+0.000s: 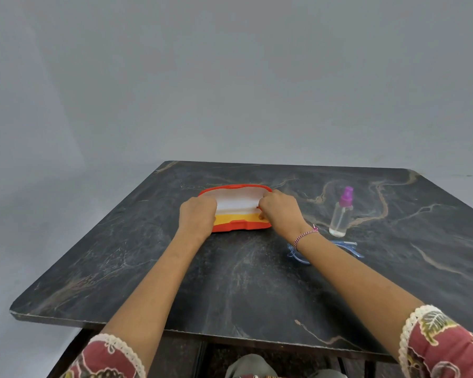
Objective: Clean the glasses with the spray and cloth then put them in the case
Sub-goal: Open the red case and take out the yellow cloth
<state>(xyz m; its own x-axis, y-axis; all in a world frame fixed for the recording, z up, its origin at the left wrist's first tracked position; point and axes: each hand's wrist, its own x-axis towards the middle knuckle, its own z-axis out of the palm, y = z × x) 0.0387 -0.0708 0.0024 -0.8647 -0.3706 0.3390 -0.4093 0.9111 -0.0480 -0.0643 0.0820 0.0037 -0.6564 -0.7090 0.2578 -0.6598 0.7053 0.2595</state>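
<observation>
Fingers (263,206) grip open case (241,227), both ends; yellow cloth (235,219) inside.

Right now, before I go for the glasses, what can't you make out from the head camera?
Glasses: middle hidden by the right forearm, head view; folded or open unclear.
Case: both ends covered by the left hand and right hand, head view.
Left hand's grip: fingers hidden behind the hand itself.
Yellow strip in the case: cloth or lining, cannot tell.
</observation>
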